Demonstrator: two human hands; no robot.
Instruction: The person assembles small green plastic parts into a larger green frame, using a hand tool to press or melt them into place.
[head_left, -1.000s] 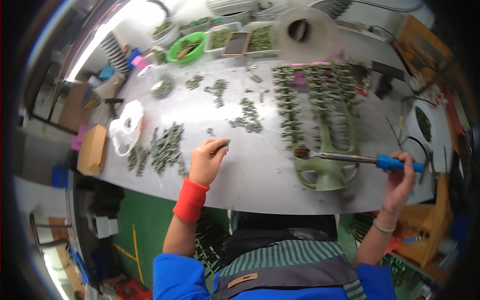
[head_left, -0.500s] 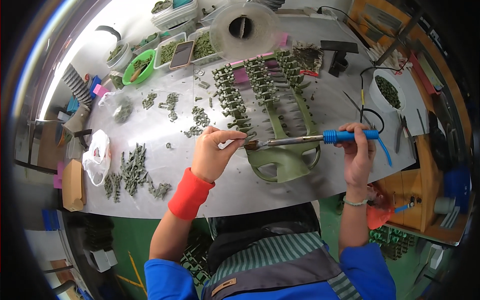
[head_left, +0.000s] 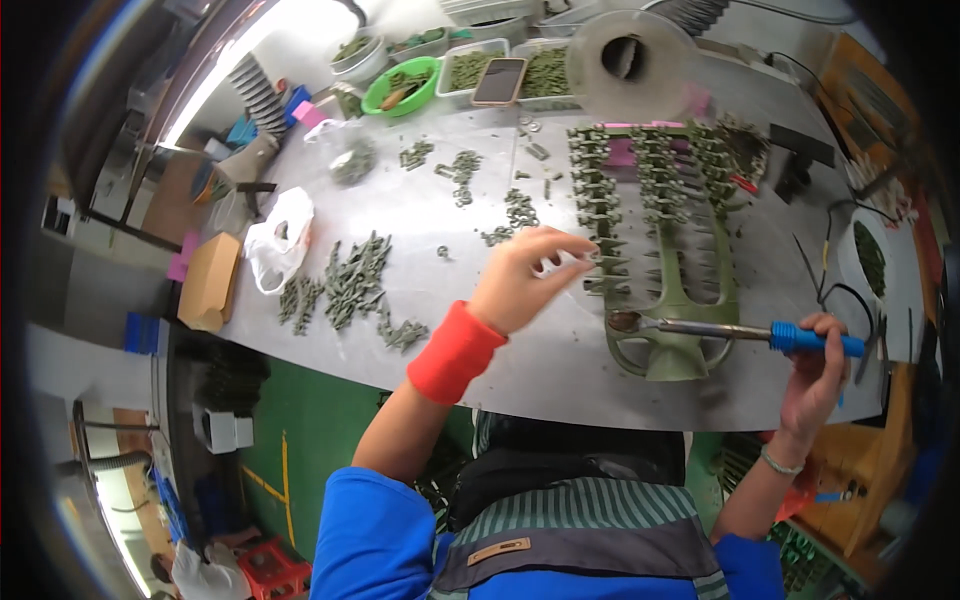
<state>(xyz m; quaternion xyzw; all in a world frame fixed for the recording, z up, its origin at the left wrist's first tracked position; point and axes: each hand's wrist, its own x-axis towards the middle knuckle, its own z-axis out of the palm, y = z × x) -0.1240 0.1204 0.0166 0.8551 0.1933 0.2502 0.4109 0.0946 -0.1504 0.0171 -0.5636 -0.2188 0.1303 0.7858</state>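
Note:
My left hand (head_left: 528, 275), a red band on its wrist, is at the left row of a green frame (head_left: 680, 330). Its thumb and forefinger are bent into a pinch; what lies between the tips is too small to make out. My right hand (head_left: 815, 375) grips the blue handle of a soldering iron (head_left: 715, 328). The iron's metal shaft reaches left across the frame's near end, its brown, burnt-looking tip apart from my left fingers. Several rows of small green parts (head_left: 660, 180) stand along the frame.
Loose green parts (head_left: 360, 280) lie in piles on the grey table beside a white plastic bag (head_left: 280, 240). Behind are tubs of parts (head_left: 548, 72), a phone (head_left: 500, 80), a green bowl (head_left: 402, 87) and a wide extractor hood (head_left: 640, 65). Cables (head_left: 828, 245) run at the right.
The view has swung left, so the table sits further right in the picture. The iron's tip has come away from my left fingers, back toward me over the frame's near end.

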